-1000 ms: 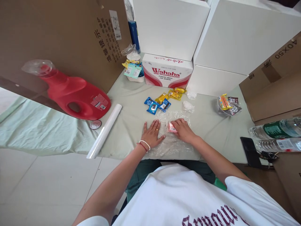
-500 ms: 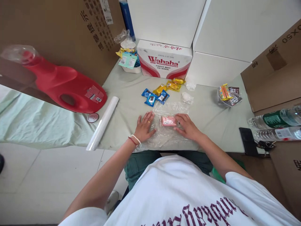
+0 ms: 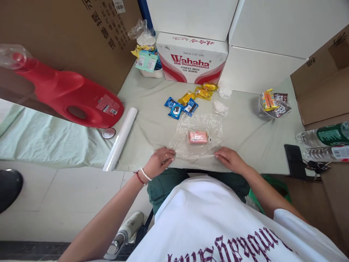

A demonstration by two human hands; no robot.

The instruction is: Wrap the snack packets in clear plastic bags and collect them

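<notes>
Leaving the pink snack [image 3: 197, 137] alone on the clear wrap [image 3: 211, 123], the left hand [image 3: 159, 162] and right hand [image 3: 229, 159] slid back — both pinched its near edge.

Shirt: you wear a white short-sleeved T-shirt [image 3: 207, 214] with maroon gothic lettering.
Trousers [image 3: 163, 185]: yours are dark green.
Left wrist: red cord [image 3: 139, 178], white beaded bracelet [image 3: 146, 174].
Left hand [image 3: 160, 162]: a ring [image 3: 167, 156].

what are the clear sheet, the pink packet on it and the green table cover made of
Clear sheet: thin plastic film by the look, glossy; see-through, crinkled, buckling where the left hand and right hand pinch its near edge. Pink packet: probably a printed plastic wrapper, with a slight sheen on its face. Green table cover: seemingly cloth, matt, softly creased.
</notes>
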